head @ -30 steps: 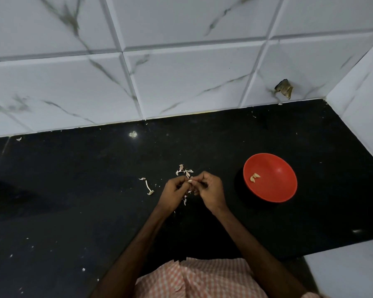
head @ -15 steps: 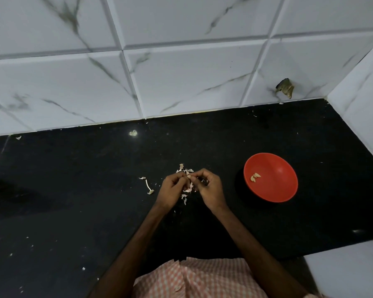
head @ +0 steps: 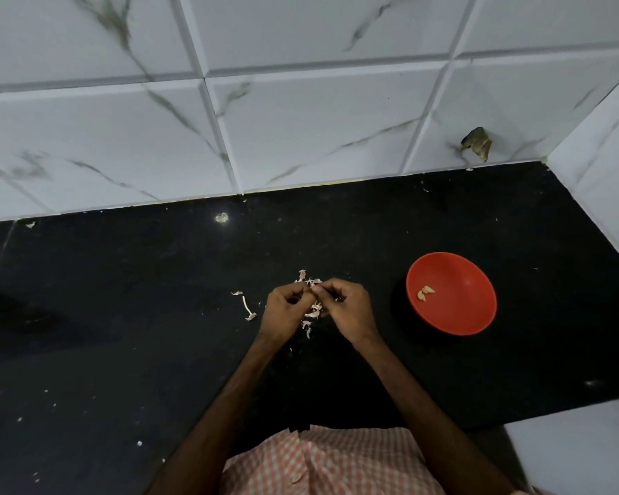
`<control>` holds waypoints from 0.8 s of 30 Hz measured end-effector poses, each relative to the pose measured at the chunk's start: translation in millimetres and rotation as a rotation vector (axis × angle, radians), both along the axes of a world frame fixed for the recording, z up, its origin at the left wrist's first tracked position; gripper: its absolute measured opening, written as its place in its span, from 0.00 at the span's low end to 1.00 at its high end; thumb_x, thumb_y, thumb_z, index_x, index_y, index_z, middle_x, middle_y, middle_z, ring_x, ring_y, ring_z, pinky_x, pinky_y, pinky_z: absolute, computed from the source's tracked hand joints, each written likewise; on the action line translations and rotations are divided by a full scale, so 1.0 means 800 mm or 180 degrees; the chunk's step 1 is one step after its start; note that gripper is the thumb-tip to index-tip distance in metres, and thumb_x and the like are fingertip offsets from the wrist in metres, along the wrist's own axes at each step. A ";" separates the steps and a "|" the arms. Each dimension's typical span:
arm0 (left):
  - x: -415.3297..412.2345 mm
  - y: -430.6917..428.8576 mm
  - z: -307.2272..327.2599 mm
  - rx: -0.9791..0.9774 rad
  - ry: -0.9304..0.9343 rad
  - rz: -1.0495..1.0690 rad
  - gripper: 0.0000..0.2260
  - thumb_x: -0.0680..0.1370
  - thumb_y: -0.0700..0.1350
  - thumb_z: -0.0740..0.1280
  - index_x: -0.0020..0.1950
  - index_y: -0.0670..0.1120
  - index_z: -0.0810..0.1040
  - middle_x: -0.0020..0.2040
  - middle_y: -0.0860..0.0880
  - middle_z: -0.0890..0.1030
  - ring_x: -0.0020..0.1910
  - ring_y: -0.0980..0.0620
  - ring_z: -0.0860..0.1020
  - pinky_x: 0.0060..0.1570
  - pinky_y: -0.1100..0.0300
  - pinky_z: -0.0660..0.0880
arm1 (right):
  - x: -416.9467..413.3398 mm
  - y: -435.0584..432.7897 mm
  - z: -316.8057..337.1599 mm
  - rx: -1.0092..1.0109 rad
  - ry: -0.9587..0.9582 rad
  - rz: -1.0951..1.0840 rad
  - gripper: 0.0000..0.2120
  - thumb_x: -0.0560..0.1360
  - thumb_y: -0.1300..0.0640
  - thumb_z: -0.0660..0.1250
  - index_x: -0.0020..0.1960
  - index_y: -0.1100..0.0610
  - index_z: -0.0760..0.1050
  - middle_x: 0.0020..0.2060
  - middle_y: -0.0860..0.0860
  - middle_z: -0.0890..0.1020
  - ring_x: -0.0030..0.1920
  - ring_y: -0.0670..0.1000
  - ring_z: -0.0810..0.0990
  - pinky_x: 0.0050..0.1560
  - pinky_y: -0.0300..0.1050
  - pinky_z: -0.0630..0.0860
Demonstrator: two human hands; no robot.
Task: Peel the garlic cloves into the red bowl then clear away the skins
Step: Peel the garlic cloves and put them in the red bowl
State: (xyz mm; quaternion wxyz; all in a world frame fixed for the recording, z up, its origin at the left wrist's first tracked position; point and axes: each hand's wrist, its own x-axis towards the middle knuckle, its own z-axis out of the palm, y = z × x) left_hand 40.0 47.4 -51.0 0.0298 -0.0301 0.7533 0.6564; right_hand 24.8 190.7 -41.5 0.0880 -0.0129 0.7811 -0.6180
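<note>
My left hand and my right hand meet fingertip to fingertip over the black counter, pinching a small garlic clove that the fingers mostly hide. Pale garlic skins lie scattered on the counter under and between the hands, with a few more skins just beyond the fingertips. A stem piece lies to the left of my left hand. The red bowl stands to the right of my right hand and holds a few peeled cloves.
A white marble-patterned tiled wall runs along the back, and a side wall closes off the right. A chipped hole marks the tile near the corner. The counter's front edge meets a white surface at lower right.
Both hands stay together at the same spot, with the fingers shifting slightly around the clove. A little more skin lies between the hands. The bowl has not moved.
</note>
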 end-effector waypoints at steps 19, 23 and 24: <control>-0.001 -0.004 -0.008 -0.1531 -0.0213 -0.0059 0.06 0.78 0.50 0.66 0.41 0.54 0.76 0.34 0.56 0.79 0.30 0.59 0.74 0.35 0.59 0.72 | -0.001 0.006 0.009 -0.1038 -0.0722 -0.1055 0.06 0.80 0.59 0.67 0.50 0.55 0.84 0.42 0.46 0.85 0.37 0.40 0.79 0.38 0.39 0.75; -0.002 0.006 0.005 -0.1391 -0.0093 -0.0275 0.11 0.81 0.58 0.59 0.56 0.56 0.77 0.47 0.58 0.82 0.42 0.61 0.80 0.45 0.55 0.77 | 0.005 0.002 0.000 -0.0486 -0.0340 -0.0830 0.05 0.79 0.59 0.69 0.49 0.54 0.84 0.41 0.48 0.86 0.41 0.43 0.83 0.40 0.40 0.76; -0.003 0.007 0.008 -0.1380 -0.0107 -0.0289 0.16 0.80 0.62 0.55 0.55 0.55 0.77 0.46 0.57 0.82 0.44 0.59 0.80 0.46 0.55 0.77 | 0.005 0.002 -0.001 -0.0350 -0.0248 -0.0780 0.05 0.78 0.59 0.70 0.49 0.54 0.84 0.41 0.47 0.86 0.43 0.45 0.84 0.41 0.40 0.77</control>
